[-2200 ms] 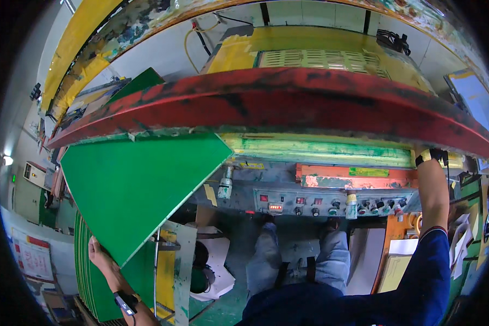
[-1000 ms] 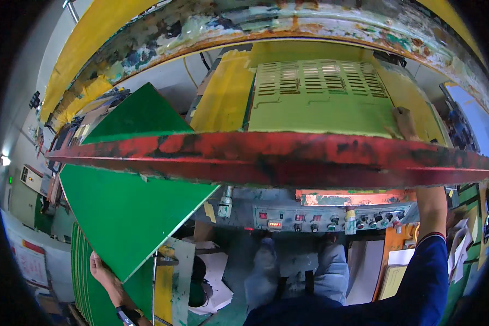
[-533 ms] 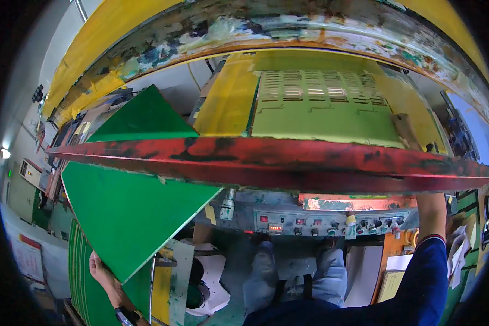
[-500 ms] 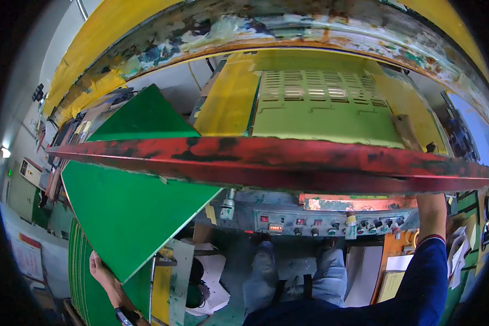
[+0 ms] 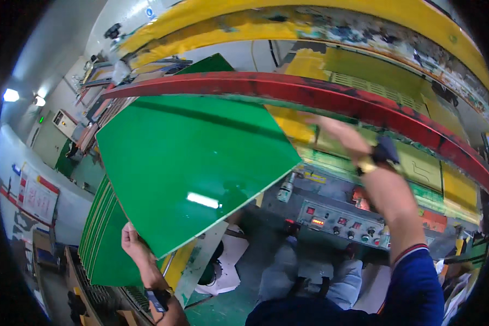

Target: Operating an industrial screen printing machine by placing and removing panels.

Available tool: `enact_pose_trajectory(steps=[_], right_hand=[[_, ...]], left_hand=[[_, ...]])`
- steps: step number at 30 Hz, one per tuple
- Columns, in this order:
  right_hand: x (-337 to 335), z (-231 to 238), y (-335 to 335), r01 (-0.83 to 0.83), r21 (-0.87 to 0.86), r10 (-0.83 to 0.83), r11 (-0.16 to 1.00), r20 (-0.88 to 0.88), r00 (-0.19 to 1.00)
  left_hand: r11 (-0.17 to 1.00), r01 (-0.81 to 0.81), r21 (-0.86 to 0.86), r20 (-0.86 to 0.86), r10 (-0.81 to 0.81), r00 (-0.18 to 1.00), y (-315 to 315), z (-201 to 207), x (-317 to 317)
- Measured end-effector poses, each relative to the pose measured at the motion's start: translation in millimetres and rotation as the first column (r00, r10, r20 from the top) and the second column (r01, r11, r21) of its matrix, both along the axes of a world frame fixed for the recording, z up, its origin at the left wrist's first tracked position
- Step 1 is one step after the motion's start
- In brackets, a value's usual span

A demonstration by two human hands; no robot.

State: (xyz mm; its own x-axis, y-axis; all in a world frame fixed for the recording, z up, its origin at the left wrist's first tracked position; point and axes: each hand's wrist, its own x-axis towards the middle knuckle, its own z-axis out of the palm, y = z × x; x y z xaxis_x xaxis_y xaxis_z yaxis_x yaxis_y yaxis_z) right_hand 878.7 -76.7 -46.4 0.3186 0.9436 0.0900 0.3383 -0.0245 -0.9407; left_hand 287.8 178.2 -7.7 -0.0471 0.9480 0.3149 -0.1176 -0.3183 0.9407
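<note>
A large glossy green board (image 5: pixel 190 168) slants across the left half of the view, its far part passing beneath a red bar (image 5: pixel 255 84). My left hand (image 5: pixel 135 244) is closed on the board's near left edge, close to its lower corner. Out in front, my right arm reaches leftward. My right hand (image 5: pixel 339 136) is just below the red bar, nearest the board's right corner, with a gap between them. Motion smears its fingers, so their closure cannot be told. Under the bar lies a yellow-green screen bed (image 5: pixel 413 160) with rows of slots.
A stack of green boards (image 5: pixel 106 233) stands below my left hand. The machine's control panel (image 5: pixel 342 223), with knobs and a lit display, faces me. A spray-like bottle or fitting (image 5: pixel 286 188) sits beside the board's right corner. A yellow, ink-stained frame (image 5: pixel 331 27) spans overhead.
My right hand has come from the right side, behind the bar, leftward toward the board. The view has turned left. My left hand keeps its hold on the green board.
</note>
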Motion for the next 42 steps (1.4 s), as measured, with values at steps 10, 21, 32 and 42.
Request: enact_pose_trajectory(steps=[10,21,32,42], right_hand=[[-184.2,84.9,90.1,-0.129,0.311,0.302,0.942,-0.612,0.731],[-325.0,34.2,34.8,-0.118,0.508,0.309,0.853,-0.310,0.899],[-360.6,78.6,-11.7,-0.146,0.534,0.156,0.832,0.028,0.987],[-377.2,83.2,-5.5,-0.169,0.529,0.171,0.832,0.047,0.984]], left_hand=[[0.995,0.063,-0.082,0.318,-0.034,0.948,-83.9,3.0,-76.5],[0.930,-0.333,-0.155,-0.325,0.270,0.906,-186.4,-21.4,-236.2],[0.951,-0.239,-0.196,-0.334,0.165,0.928,-201.1,-37.5,-251.1],[0.931,-0.332,-0.149,-0.357,0.262,0.896,-198.9,-40.0,-264.9]])
